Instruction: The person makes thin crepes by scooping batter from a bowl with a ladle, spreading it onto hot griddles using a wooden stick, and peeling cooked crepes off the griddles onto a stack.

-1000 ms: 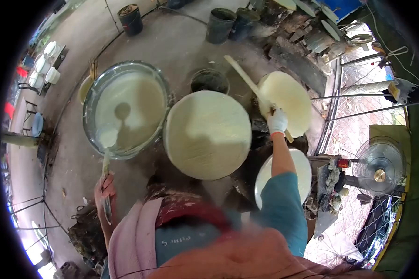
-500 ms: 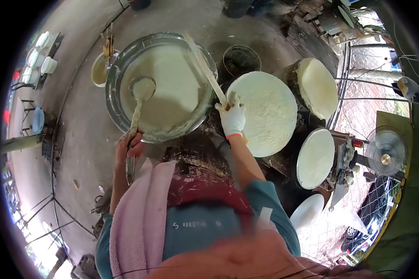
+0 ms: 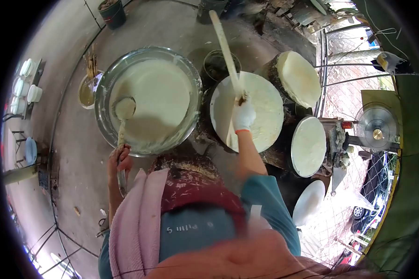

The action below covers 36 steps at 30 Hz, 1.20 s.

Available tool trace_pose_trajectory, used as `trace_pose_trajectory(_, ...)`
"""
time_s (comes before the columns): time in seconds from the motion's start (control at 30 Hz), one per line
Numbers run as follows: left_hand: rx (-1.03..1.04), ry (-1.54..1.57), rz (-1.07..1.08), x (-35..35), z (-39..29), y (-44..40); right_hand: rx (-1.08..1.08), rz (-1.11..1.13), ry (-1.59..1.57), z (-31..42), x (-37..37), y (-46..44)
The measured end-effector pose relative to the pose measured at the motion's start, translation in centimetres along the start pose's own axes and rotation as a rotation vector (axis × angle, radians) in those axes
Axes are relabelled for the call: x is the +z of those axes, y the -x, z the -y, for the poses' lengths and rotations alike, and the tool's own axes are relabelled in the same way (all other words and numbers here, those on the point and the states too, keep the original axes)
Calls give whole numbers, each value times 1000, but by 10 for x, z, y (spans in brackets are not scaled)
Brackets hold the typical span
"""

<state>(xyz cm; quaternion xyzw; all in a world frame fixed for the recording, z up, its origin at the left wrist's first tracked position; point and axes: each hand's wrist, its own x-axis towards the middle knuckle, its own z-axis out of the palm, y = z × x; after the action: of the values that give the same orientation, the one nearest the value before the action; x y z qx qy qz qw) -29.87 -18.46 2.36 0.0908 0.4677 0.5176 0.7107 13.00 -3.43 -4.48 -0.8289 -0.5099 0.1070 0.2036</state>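
My left hand [image 3: 120,159] is closed round the handle of a ladle [image 3: 122,131]. The ladle's bowl rests in pale batter [image 3: 159,88] inside a wide metal basin [image 3: 100,100]. On the right, my gloved right hand [image 3: 245,116] grips a long flat wooden stick [image 3: 225,46] over a round batter-coated surface [image 3: 266,111]. The stick points away from me past the far rim, and its lower part lies along the surface beside my glove. Left of the stick the surface looks smoother and greyer; to its right the coating is thicker and uneven.
Two more round pale-topped surfaces stand at right, one far [image 3: 299,79] and one near [image 3: 308,146]. A white disc [image 3: 309,203], a fan [image 3: 377,125] and wire fencing lie beyond. A dark bucket [image 3: 222,66] stands behind; a bowl [image 3: 85,93] with sticks is left of the basin.
My right hand and the stick have moved from the round surface's left edge to over its middle. The stick has turned more upright in view. My left hand still holds the ladle; the view has shifted.
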Motion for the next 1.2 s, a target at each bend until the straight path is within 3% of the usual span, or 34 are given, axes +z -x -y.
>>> trace_pose_trajectory(0.17,-10,147,92,7,4,-16,-144,-146,-289,-48,-112,-30)
trace_pose_trajectory(0.23,-34,158,105,16,6,-21,-110,-66,29,-46,-175,-58)
trace_pose_trajectory(0.37,-18,179,130,44,20,-25,-299,-20,60,-47,-258,-136)
trace_pose_trajectory(0.53,9,226,151,83,47,-36,-175,-81,-111,-55,-341,-235)
trace_pose_trajectory(0.67,41,194,166,117,62,-42,12,-308,-581,-127,-387,-307)
trace_pose_trajectory(0.73,45,221,155,139,67,-40,122,-427,-699,-180,-381,-335)
trace_pose_trajectory(0.77,50,195,141,149,69,-41,-11,-385,-321,-201,-376,-332)
trace_pose_trajectory(0.8,54,169,125,156,70,-41,15,-474,-396,-230,-352,-343)
trace_pose_trajectory(0.87,63,137,103,169,76,-42,38,-421,461,-286,-312,-355)
trace_pose_trajectory(0.93,82,151,108,175,85,-41,253,-365,-365,-324,-253,-354)
trace_pose_trajectory(0.97,94,155,112,181,89,-41,380,-418,-725,-342,-224,-354)
trace_pose_trajectory(1.0,70,129,80,193,88,-37,354,-564,-1176,-356,-191,-351)
trace_pose_trajectory(1.03,64,180,99,195,94,-38,450,-637,-1126,-364,-167,-346)
trace_pose_trajectory(1.1,44,280,128,194,100,-35,655,-547,-1034,-381,-134,-334)
trace_pose_trajectory(1.2,-9,396,162,189,107,-33,667,-590,-1060,-391,-103,-325)
